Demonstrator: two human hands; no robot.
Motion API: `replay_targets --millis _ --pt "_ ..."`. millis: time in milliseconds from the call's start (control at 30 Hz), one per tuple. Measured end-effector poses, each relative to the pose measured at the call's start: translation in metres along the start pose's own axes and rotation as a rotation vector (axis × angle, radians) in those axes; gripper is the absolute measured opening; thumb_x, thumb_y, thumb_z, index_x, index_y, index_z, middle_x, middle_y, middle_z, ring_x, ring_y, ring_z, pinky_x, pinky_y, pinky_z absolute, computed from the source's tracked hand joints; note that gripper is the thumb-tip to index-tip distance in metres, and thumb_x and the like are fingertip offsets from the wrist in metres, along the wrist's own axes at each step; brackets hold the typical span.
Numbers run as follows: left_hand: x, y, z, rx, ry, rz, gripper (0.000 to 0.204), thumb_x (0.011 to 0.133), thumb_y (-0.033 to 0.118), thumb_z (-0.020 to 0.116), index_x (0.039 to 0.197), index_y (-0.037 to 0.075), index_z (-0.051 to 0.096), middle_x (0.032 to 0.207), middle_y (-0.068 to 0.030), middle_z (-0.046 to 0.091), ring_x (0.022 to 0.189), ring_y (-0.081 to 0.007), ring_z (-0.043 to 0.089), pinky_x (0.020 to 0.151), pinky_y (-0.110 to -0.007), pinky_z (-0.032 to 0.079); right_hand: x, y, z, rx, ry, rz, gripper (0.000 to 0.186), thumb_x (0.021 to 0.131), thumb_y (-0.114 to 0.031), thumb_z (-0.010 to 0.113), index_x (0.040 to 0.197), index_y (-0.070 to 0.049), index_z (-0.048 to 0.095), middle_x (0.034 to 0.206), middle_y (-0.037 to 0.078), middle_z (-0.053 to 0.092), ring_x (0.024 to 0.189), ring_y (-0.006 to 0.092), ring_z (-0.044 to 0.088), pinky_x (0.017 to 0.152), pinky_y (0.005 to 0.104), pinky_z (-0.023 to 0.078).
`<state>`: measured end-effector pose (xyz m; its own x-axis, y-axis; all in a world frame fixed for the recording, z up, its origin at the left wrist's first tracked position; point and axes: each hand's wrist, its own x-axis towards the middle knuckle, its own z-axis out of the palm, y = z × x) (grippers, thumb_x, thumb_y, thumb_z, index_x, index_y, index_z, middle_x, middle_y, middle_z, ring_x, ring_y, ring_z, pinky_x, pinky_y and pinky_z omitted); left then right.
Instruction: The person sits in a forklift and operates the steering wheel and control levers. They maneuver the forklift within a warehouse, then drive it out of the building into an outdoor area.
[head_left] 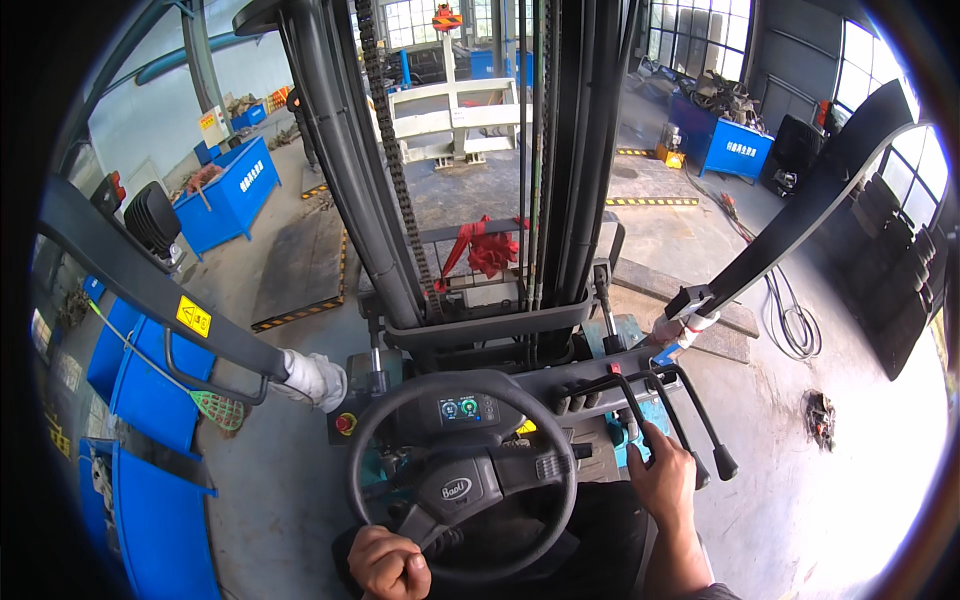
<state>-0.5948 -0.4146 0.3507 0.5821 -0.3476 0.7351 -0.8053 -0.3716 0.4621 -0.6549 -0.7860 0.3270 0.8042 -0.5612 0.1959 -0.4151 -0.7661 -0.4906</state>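
I am seated at the controls of a forklift. My left hand is closed at the lower left of the black steering wheel, its fingers curled over the rim area. Whatever else lies under that palm is hidden. My right hand is closed around the end of the leftmost black control lever, its grip mostly covered by the fingers. Two more bent levers stand just right of it. Behind the wheel, a small lit display shows on the dashboard.
Ahead rises the black mast with its chains, red cloth tied at its middle. Beyond stands a white metal frame. Blue bins line the left; another blue bin is far right. A coiled cable lies on the floor.
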Motion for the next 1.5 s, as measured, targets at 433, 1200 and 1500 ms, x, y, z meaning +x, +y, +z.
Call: replay_targets --millis 433,1200,1500 --pt "-0.015 0.001 0.010 0.070 0.051 -0.050 0.027 0.088 0.013 0.065 0.066 0.008 0.052 0.071 -0.0044 0.066 0.064 -0.0250 0.061 0.058 -0.037 0.050 0.001 -0.001 0.001 0.004 0.038 -0.012 0.041 0.090 -0.020 0.077 0.126 -0.002 0.072 0.105 0.021 0.077 0.088 0.0387 0.075 0.081 0.0452 0.060" --pt "-0.015 -0.001 0.010 0.062 0.050 -0.067 0.024 0.086 0.014 0.067 0.065 0.008 0.056 0.070 -0.0038 0.066 0.062 -0.0244 0.059 0.057 -0.036 0.048 0.004 0.000 0.001 0.053 0.072 -0.055 0.031 0.090 -0.014 0.077 0.117 0.000 0.075 0.105 0.019 0.077 0.083 0.0336 0.076 0.077 0.0407 0.060" --pt "-0.012 -0.002 0.011 0.068 0.050 -0.054 0.027 0.089 0.014 0.064 0.066 0.007 0.051 0.071 -0.0047 0.066 0.063 -0.0253 0.059 0.057 -0.037 0.047 0.006 -0.004 -0.004 0.044 0.064 -0.057 0.032 0.090 -0.019 0.076 0.118 -0.002 0.075 0.110 0.018 0.077 0.094 0.0378 0.076 0.083 0.0429 0.061"
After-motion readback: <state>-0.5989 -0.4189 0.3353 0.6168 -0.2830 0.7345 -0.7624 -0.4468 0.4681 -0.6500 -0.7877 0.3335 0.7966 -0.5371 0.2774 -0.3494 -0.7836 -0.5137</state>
